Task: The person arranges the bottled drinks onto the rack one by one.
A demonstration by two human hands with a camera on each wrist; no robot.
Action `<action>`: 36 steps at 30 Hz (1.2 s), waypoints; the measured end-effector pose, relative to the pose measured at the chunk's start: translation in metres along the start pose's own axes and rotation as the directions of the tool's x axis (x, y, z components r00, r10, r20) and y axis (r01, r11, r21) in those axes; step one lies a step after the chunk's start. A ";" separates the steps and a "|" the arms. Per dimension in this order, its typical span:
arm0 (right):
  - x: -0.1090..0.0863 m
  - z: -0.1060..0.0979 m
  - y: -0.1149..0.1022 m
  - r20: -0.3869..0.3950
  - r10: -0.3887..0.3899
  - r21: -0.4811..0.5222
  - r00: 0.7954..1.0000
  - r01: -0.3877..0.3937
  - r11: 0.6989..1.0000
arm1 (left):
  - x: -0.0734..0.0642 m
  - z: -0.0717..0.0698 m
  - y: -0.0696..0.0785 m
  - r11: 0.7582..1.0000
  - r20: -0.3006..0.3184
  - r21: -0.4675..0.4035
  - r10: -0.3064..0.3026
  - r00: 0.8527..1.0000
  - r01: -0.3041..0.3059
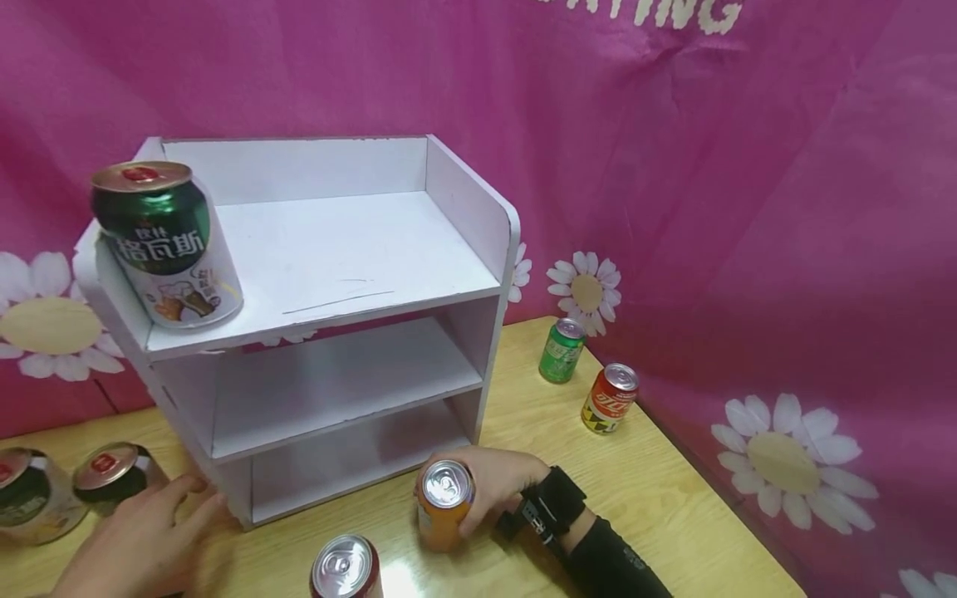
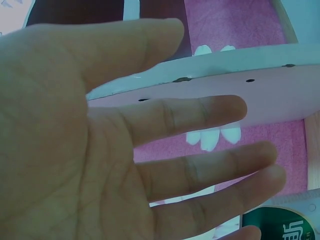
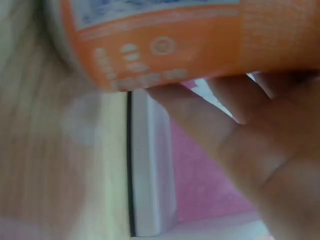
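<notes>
My right hand (image 1: pixel 497 477) grips an orange can (image 1: pixel 439 525) at the table, in front of the white shelf's lower right. In the right wrist view the can's printed orange side (image 3: pixel 210 55) fills the top, and the fingers (image 3: pixel 215 120) lie against it. The left hand (image 1: pixel 142 540) holds nothing. Its fingers are spread and fairly straight in the left wrist view, beside the shelf's lower left and close to a green-and-white can (image 1: pixel 112 477). Another can of that kind (image 1: pixel 33 502) stands farther left. A dark red can (image 1: pixel 345 569) stands between the hands.
The white three-level shelf (image 1: pixel 351 249) stands at the back of the wooden table (image 1: pixel 643 507). One green-and-white can (image 1: pixel 168 249) is on its top, at the left. A green can (image 1: pixel 562 353) and a red can (image 1: pixel 609 400) stand right of it, near the pink cloth (image 1: pixel 695 249).
</notes>
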State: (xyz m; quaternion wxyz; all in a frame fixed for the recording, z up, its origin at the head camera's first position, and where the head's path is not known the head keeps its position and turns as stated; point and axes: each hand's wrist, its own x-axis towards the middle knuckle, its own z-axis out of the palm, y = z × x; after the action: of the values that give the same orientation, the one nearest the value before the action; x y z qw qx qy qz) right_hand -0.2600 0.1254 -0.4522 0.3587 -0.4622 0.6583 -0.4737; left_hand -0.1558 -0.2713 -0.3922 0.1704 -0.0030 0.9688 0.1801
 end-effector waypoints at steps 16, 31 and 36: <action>-0.002 -0.001 -0.037 -0.377 -0.266 -0.045 0.887 0.270 0.962 | -0.003 -0.004 -0.002 1.000 -0.032 -0.003 0.014 0.999 -0.014; 0.003 -0.004 -0.116 -0.538 -0.378 -0.225 0.753 0.303 0.926 | 0.001 0.000 -0.002 1.000 -0.046 -0.006 0.019 0.999 -0.019; 0.010 -0.008 -0.153 -0.543 -0.406 -0.249 0.735 0.320 0.914 | 0.003 0.001 -0.003 1.000 -0.042 0.006 0.013 0.999 -0.013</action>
State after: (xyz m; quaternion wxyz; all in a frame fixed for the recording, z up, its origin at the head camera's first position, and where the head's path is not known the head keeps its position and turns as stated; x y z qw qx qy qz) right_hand -0.2295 0.0996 -0.3036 0.0064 -0.4375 0.6644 -0.6059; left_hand -0.1580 -0.2741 -0.3947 0.1486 0.0001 0.9726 0.1786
